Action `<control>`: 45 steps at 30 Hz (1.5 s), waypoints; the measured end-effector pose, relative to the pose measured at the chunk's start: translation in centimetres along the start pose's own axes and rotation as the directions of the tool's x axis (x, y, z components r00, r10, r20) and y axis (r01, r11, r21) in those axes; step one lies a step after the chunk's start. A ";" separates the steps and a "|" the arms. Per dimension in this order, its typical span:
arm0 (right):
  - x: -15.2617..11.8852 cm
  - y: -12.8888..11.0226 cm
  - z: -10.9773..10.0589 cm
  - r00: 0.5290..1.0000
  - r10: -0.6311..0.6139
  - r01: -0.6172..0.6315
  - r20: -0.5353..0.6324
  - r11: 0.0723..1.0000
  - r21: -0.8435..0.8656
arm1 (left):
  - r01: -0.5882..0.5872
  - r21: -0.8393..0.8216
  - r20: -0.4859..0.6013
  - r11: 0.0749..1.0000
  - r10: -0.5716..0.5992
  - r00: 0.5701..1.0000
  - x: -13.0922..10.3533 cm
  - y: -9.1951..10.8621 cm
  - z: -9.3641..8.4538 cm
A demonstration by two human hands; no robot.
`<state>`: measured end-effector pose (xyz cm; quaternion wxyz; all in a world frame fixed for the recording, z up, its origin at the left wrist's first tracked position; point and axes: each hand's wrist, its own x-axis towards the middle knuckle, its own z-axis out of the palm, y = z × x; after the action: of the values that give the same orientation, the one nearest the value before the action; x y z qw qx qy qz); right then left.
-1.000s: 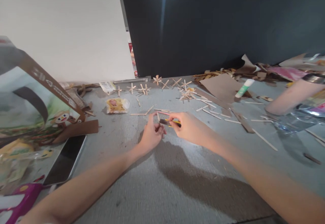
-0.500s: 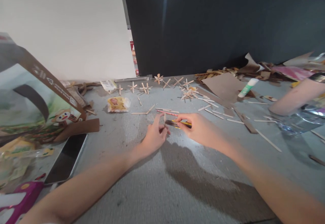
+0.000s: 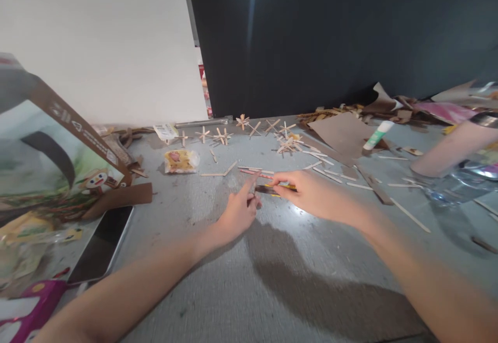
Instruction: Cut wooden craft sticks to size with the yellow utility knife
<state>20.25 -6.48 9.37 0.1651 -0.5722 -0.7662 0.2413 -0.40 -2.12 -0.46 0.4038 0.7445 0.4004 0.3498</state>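
My right hand (image 3: 298, 188) grips a yellow and black utility knife (image 3: 290, 188), its blade side pointing left towards my other hand. My left hand (image 3: 240, 212) has its forefinger stretched out and its other fingers curled. A thin wooden stick (image 3: 255, 188), mostly hidden, is pinched there, and the knife's tip meets it or lies very close. Just beyond the hands lie a red-marked stick (image 3: 264, 175) and several plain wooden sticks (image 3: 232, 168). Star shapes made of crossed sticks (image 3: 291, 145) stand and lie farther back.
To the left are a printed carton (image 3: 78, 120), a phone (image 3: 101, 244), a purple-handled tool (image 3: 42, 301) and a yellow packet (image 3: 181, 161). At right stand a glue stick (image 3: 378, 135), a pink bottle (image 3: 451, 148) and cardboard scraps (image 3: 340, 133). A dark panel (image 3: 330, 37) rises behind.
The stick in my left hand showed upright before and is now mostly hidden. My left forefinger has stretched up and right; the knife has shifted slightly.
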 end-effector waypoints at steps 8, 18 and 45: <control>0.2 -0.5 -1.6 0.976 0.177 -0.176 0.128 0.984 -0.018 | -0.058 0.060 0.005 0.997 0.058 0.998 -0.1 0.1 0.1; -2.5 -1.9 0.8 0.985 0.160 -0.172 -0.069 0.959 -0.224 | -0.050 -0.021 0.034 0.999 0.050 0.998 -0.6 0.5 0.5; -5.5 -0.3 -2.7 0.945 0.055 -0.065 -0.321 0.998 -0.020 | 0.179 -0.451 0.148 0.875 -0.124 0.981 0.8 0.6 0.1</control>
<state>23.09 -11.31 11.90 0.2712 -0.6295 -0.7149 0.1384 0.19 -1.68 0.24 0.6177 0.6122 0.3390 0.3589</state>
